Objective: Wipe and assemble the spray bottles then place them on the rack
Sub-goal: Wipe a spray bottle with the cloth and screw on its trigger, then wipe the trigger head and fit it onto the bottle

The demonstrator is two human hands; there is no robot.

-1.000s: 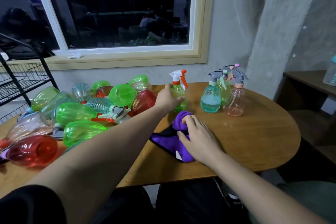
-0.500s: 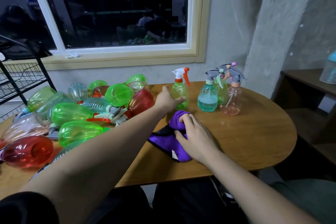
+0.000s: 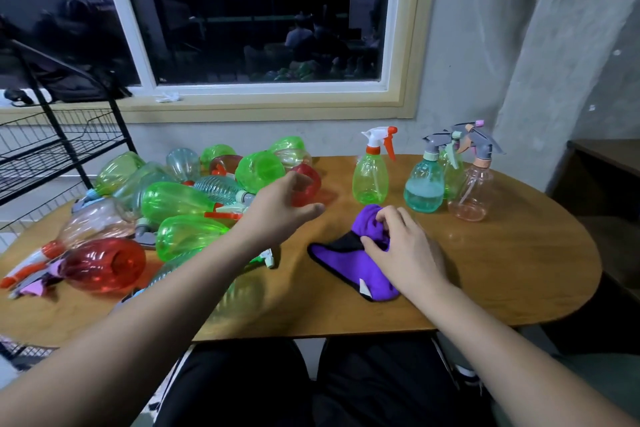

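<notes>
A green spray bottle with a white and orange trigger head stands upright at the table's back middle. My left hand hovers to its left with relaxed fingers, holding nothing, just in front of a red bottle. My right hand rests on a purple cloth and bunches its upper end. A teal bottle, a green one behind it and a pink bottle, all with trigger heads, stand at the right.
A pile of green, red, clear and pink bottles and loose trigger heads lies over the left half of the wooden table. A black wire rack stands at the far left. A dark shelf is on the right.
My left hand has let go of the upright green bottle and drawn back leftward, toward the pile. My right hand stays on the purple cloth.
</notes>
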